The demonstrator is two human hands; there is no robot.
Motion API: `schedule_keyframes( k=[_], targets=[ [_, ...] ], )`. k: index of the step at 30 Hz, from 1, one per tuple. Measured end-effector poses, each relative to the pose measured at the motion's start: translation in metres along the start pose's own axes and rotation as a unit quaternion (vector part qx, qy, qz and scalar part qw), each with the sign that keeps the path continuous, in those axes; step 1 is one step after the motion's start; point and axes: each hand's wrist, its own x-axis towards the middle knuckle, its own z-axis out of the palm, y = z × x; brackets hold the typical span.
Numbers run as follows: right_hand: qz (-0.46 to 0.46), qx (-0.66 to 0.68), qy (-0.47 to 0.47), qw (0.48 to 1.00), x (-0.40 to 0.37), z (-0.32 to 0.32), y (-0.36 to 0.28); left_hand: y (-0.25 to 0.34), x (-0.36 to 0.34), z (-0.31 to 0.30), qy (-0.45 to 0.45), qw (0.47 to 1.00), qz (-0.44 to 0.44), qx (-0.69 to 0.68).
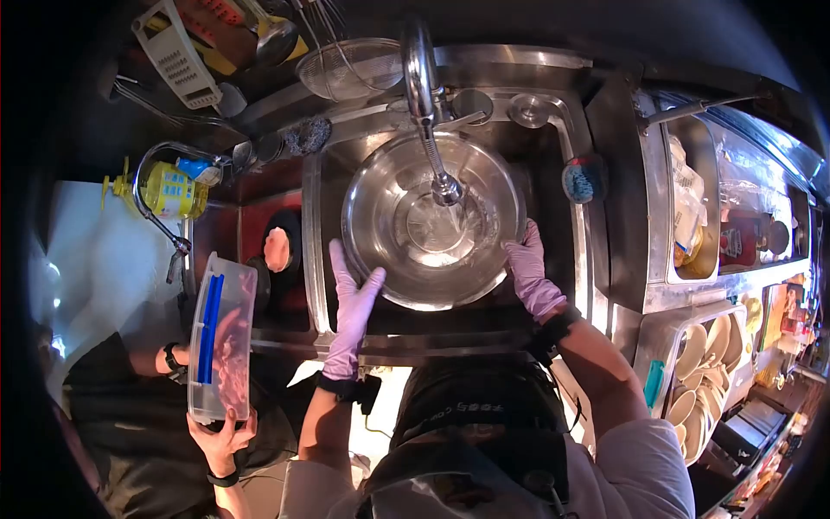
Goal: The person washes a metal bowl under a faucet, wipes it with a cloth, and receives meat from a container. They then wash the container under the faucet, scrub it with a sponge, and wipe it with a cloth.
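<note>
A wide metal bowl point(367, 186) sits in the sink basin point(553, 233) under the faucet point(418, 78), whose spray head hangs over the bowl's middle. Water shows in the bowl. My right hand point(534, 275), in a pale purple glove, pinches the bowl's rim at its lower right. At the lower left rim is my left hand point(350, 311), gloved the same way, with thumb and fingers spread apart and the fingertips right beside the bowl.
On the left, another person's hand point(223, 443) holds a clear plastic container point(233, 303) with a blue clip, reddish contents inside. A pink piece of food point(277, 249) lies in the left basin. Stacked bowls point(705, 372) stand right; a strainer point(350, 69) hangs behind.
</note>
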Motion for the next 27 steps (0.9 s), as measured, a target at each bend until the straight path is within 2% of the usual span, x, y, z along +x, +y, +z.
schedule_keyframes(
  k=[1,2,3,4,5,7,8,9,11,12,13,15,18,20,21,23,27],
  targets=[
    [0.006,-0.016,0.002,1.0,0.0,0.003,-0.008,-0.018,0.004,0.0,0.049,0.987,-0.073,-0.137],
    [0.012,-0.032,0.005,0.999,0.0,0.006,-0.015,-0.038,0.004,0.0,0.058,0.947,-0.175,-0.261],
    [0.017,-0.048,0.008,0.999,0.001,0.009,-0.023,-0.032,0.008,0.006,0.049,0.903,-0.307,-0.297],
    [0.033,-0.062,-0.009,0.997,-0.001,0.011,-0.033,-0.057,0.008,0.008,0.025,0.87,-0.353,-0.342],
    [0.011,-0.042,-0.005,0.999,0.001,0.012,-0.035,-0.087,0.011,0.011,0.001,0.833,-0.394,-0.387],
    [-0.035,0.002,0.003,0.999,0.012,0.013,-0.039,-0.096,0.017,0.016,-0.009,0.739,-0.517,-0.432],
    [-0.05,-0.047,-0.066,0.995,0.019,0.004,-0.048,-0.092,0.018,0.019,-0.02,0.727,-0.536,-0.429],
    [-0.046,-0.007,-0.029,0.999,0.015,0.012,-0.065,-0.105,0.023,0.01,-0.12,0.645,-0.579,-0.485],
    [0.023,-0.044,-0.035,0.998,0.014,0.008,-0.091,-0.067,0.013,0.036,0.019,0.742,-0.511,-0.434],
    [-0.018,-0.092,-0.022,0.995,0.013,0.012,-0.103,-0.087,0.015,0.035,0.005,0.713,-0.529,-0.46],
    [-0.059,-0.107,-0.046,0.991,0.014,0.013,-0.114,-0.09,0.014,0.037,0.009,0.732,-0.507,-0.455],
    [-0.053,-0.032,-0.063,0.996,0.014,0.021,-0.137,-0.096,0.015,0.041,0.014,0.77,-0.46,-0.442],
    [0.04,0.098,-0.068,0.992,0.004,0.055,-0.184,-0.128,0.023,0.04,0.021,0.815,-0.432,-0.387],
    [0.077,0.159,-0.063,0.982,0.002,0.074,-0.192,-0.126,0.022,0.039,0.03,0.844,-0.427,-0.323],
    [0.096,0.189,-0.058,0.976,0.004,0.08,-0.194,-0.117,0.019,0.041,0.025,0.843,-0.421,-0.334],
    [0.1,0.152,-0.07,0.981,0.022,0.077,-0.161,-0.098,0.011,0.048,0.013,0.839,-0.411,-0.356],
    [0.055,0.064,-0.047,0.995,0.049,0.059,-0.041,-0.092,-0.007,0.051,-0.03,0.809,-0.455,-0.372]
  ],
)
